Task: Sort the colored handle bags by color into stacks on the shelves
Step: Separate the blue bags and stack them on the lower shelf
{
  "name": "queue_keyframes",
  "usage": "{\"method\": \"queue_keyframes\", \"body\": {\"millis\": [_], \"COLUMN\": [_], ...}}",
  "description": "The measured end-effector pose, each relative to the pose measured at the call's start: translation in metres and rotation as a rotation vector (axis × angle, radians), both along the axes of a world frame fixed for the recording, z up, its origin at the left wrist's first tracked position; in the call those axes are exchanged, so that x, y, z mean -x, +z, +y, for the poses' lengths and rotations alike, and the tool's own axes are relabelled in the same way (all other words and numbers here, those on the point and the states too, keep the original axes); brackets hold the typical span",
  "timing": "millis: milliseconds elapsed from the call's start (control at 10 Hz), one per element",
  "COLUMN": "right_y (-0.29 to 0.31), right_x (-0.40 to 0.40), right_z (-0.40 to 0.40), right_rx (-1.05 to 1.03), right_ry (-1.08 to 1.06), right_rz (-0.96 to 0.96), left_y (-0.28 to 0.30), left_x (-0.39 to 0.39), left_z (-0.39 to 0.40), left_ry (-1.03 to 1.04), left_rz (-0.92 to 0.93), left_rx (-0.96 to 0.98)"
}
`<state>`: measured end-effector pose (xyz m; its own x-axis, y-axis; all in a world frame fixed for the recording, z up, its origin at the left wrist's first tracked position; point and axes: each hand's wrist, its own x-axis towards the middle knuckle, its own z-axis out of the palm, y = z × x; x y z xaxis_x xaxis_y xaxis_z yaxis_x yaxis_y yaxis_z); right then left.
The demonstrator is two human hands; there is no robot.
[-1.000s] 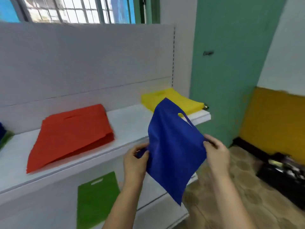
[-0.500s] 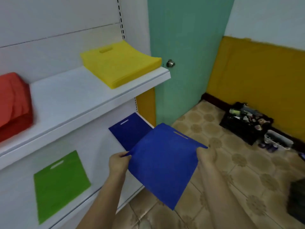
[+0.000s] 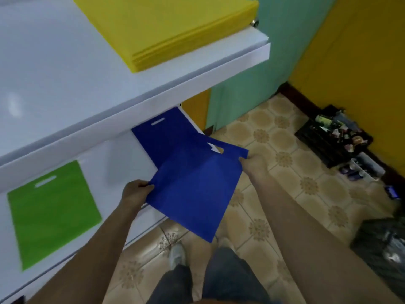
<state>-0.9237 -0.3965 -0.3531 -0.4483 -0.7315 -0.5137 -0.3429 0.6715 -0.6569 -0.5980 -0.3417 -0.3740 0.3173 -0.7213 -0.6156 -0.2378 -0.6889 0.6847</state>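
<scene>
Both arms reach forward, each hand pinching an edge.
The left hand (image 3: pixel 137 193) grips the near-left edge of the blue bag (image 3: pixel 195 189); the right hand (image 3: pixel 254 164) pinches its far-right corner, farther out.

A white two-tier shelf unit (image 3: pixel 197 84) stood against the wall. On its upper board, at the right end, lay a squared stack of flat yellow fabric handle bags (image 3: pixel 166 25). On the lower board (image 3: pixel 122 163), below that yellow stack, lay a flat dark blue fabric bag with a slot handle (image 3: pixel 162 137); well to the left of it lay a flat lime-green fabric bag with a slot handle (image 3: pixel 52 213)
</scene>
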Motion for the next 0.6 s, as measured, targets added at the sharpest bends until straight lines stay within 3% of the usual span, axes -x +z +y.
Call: {"method": "queue_keyframes", "body": {"millis": [100,200,400,500,600], "right_y": [-0.024,-0.039,-0.041,-0.043,-0.058], "right_x": [-0.007,-0.020,-0.052,-0.069,-0.084], "right_z": [-0.043,-0.092,-0.170,-0.200,-0.231], "right_rx": [-0.155,-0.202,-0.180,-0.190,-0.223], "right_ry": [0.250,0.392,0.703,0.602,1.177], "right_rz": [0.021,0.003,0.018,-0.070,0.419], "left_y": [-0.020,-0.033,-0.058,-0.069,-0.078], "left_x": [-0.002,0.004,0.032,0.050,0.066], "left_z": [-0.005,-0.009,-0.016,-0.021,-0.028], "left_ry": [0.033,0.164,0.329,0.362,0.375], "left_rz": [-0.049,0.059,0.179,0.146,0.187], "left_rx": [-0.075,-0.129,-0.179,-0.176,-0.180]}}
